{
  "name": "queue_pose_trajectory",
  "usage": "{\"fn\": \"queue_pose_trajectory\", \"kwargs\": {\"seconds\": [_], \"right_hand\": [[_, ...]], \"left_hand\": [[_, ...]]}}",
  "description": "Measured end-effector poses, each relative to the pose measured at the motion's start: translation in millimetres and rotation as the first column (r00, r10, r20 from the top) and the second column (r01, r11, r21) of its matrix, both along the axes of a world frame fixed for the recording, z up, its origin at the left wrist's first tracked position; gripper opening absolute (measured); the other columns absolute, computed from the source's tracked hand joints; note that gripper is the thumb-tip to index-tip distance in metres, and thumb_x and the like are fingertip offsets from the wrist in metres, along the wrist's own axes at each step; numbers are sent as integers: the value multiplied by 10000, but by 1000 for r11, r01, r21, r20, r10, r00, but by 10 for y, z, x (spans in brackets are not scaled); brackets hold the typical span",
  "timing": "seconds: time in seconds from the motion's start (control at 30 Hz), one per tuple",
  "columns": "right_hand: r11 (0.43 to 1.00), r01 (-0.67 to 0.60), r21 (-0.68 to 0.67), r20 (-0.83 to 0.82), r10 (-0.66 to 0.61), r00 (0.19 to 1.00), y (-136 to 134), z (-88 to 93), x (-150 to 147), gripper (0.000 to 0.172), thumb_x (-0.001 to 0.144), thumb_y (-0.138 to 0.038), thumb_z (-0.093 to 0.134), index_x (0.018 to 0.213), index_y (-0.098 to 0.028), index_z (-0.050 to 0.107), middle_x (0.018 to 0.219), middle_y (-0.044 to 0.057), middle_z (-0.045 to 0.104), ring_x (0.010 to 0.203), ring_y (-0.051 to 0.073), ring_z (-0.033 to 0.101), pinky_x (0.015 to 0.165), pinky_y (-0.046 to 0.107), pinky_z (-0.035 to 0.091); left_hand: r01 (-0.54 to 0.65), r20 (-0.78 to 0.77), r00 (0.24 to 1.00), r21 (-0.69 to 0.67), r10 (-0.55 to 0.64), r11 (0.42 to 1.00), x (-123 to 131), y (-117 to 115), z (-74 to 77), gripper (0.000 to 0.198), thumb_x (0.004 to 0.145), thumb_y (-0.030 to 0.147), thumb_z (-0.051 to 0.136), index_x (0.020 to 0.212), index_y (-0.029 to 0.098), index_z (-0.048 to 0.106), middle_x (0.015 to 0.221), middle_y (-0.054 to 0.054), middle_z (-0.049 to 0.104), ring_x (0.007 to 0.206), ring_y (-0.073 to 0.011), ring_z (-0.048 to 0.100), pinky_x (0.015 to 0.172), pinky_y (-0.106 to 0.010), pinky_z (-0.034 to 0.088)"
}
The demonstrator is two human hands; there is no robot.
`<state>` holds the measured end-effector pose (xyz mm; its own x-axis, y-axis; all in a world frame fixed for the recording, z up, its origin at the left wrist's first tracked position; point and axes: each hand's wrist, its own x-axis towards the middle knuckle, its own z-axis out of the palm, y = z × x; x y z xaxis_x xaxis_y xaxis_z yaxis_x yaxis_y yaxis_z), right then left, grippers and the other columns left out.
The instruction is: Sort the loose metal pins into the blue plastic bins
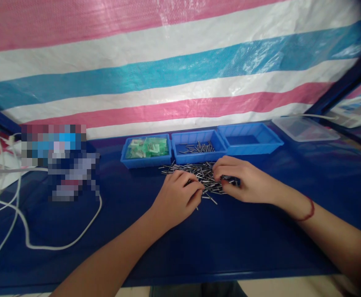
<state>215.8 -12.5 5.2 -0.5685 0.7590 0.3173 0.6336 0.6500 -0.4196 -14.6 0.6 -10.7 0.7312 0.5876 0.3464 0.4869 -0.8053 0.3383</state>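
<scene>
A loose heap of thin metal pins (pixel 209 175), some dark and some silvery, lies on the blue table between my hands; their exact kind is too small to tell. My left hand (pixel 180 194) rests on the heap's near left side, with its fingers curled together and the fingertips partly hidden. On the right side of the heap, my right hand (pixel 240 179) is curled around several pins, which show between its thumb and fingers. Just behind the heap, the middle blue bin (pixel 195 157) contains more pins.
The left blue bin (pixel 146 162) holds small green-and-clear packets (pixel 149 146). A third blue bin (pixel 254 149) stands at right, beside a clear plastic lid (pixel 305 128). White cables (pixel 59 248) loop across the table's left side near a blurred-out area. A striped sheet (pixel 168 78) hangs behind.
</scene>
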Motion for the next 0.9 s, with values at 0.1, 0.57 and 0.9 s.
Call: {"fn": "queue_pose_trajectory", "kwargs": {"seconds": [0.1, 0.57, 0.9], "right_hand": [[998, -68, -17, 81, 69, 994, -35, 26, -22, 121, 707, -85, 562, 698, -204, 583, 810, 36, 606, 771, 170, 544, 769, 329, 424], [997, -69, 37, 154, 63, 986, -92, -6, -131, 112, 869, -162, 531, 797, -183, 614, 811, 54, 595, 771, 179, 559, 720, 319, 438], [997, 39, -67, -241, -54, 969, -172, 48, -250, 77, 913, -222, 509, 916, -191, 579, 826, 21, 650, 736, 125, 607, 683, 251, 474]], "left_hand": [[7, 3, 1000, -6, -7, 1000, 4, -3, -19, 173, 913, 217, 504, 960, 199, 670, 1035, -62, 656, 1010, -220, 539, 886, -383, 420], [1, 23, 1000, -45, 0, 999, 14, -3, 13, 208, 899, 321, 557, 1028, 204, 671, 1040, -58, 670, 1015, -230, 542, 896, -393, 415], [-20, 188, 982, -85, 36, 996, 17, -15, 68, 117, 913, 232, 544, 961, 206, 648, 920, -25, 706, 917, -207, 584, 812, -344, 426]]}}
